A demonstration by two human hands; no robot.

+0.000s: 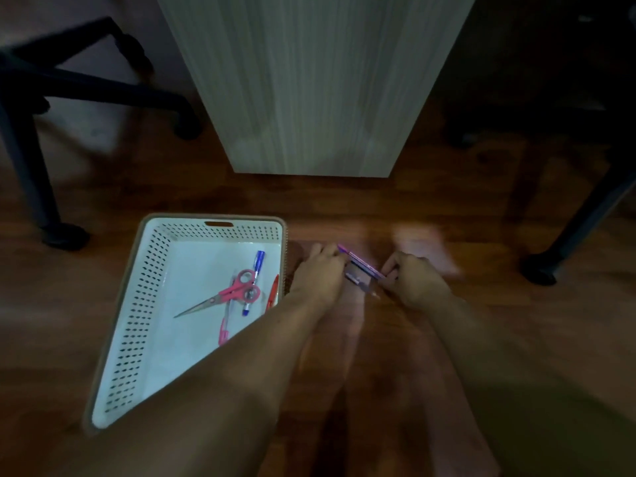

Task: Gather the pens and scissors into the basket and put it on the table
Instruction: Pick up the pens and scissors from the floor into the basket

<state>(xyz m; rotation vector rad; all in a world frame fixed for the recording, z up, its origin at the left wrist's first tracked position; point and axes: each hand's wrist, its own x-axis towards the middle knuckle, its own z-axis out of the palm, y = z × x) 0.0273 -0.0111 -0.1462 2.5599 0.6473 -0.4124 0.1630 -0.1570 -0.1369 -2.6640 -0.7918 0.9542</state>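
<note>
A white perforated basket [130, 304] sits on the wooden floor at the left. Inside it lie pink scissors [237, 292], a blue pen [253, 282], a red pen [273, 292] against the right wall and a pink pen [223, 330]. Just right of the basket, my left hand [318, 273] and my right hand [418, 282] both pinch a purple pen [361, 265] lying slanted between them, low over the floor. A second, darker pen-like object [358, 280] lies under it; blur hides its shape.
A pale wood-grain cabinet panel [309, 84] stands right behind the hands. A black office chair base with castors [65, 235] is at the left, and another chair leg with a castor [540, 273] is at the right. My forearm crosses the basket's near right corner.
</note>
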